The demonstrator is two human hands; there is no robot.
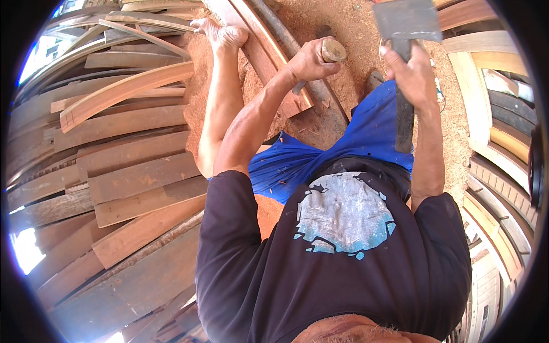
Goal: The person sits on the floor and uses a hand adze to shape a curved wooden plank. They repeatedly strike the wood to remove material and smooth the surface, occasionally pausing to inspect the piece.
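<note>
My left hand [309, 60] is closed round the wooden handle of a chisel [333, 50], whose round butt faces up. A short bit of its metal blade shows below the fist, over a reddish wooden plank [294, 102]. Where the blade's edge meets the wood is hidden by my hand. In my right hand [413, 74] is a mallet [407, 22] with a flat, grey, squarish head and a dark handle. The mallet is raised to the right of the chisel, apart from it. My bare left foot rests beside the plank's far part.
Beside the plank lies a dark, long beam [326, 97]. Sawdust and shavings [357, 34] cover the ground. Stacked boards [137, 131] fill the left side, and wooden frames and more boards [474, 97] stand along the right.
</note>
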